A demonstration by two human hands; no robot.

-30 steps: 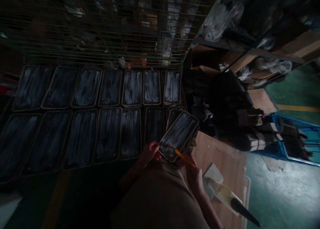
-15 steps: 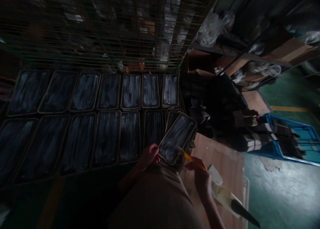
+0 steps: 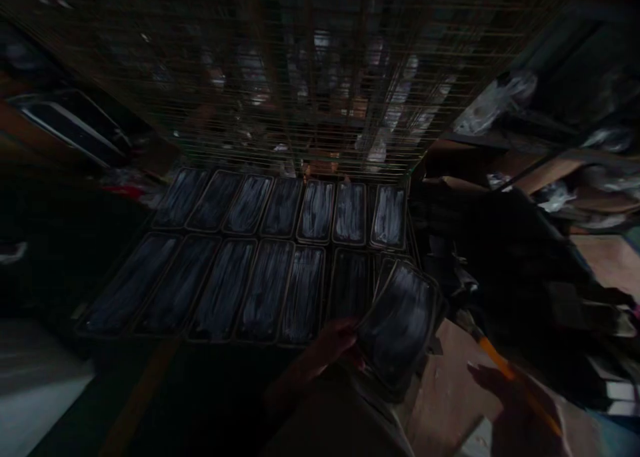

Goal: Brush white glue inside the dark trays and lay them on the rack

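In the dim head view, my left hand (image 3: 333, 347) is closed on the left edge of a dark rectangular panel (image 3: 400, 317) with rounded corners and whitish streaks. The panel is tilted above a stack at the right end of the front row. Off to the right, my right hand (image 3: 523, 404) grips a brush with an orange handle (image 3: 495, 356). Its bristle end (image 3: 467, 322) points up and left, apart from the panel. Several similar streaked panels (image 3: 270, 287) lie side by side in two rows to the left.
A wire mesh cage (image 3: 280, 77) rises behind the rows. A wooden board (image 3: 450, 377) lies below the brush, with a pale block (image 3: 477, 437) on it. Dark stacked items (image 3: 500, 244) and shelves with plastic-wrapped goods (image 3: 500, 104) stand at right.
The brush has moved off the panel's surface to the right with my right hand. My left hand still holds the panel. The whole view has swung left.
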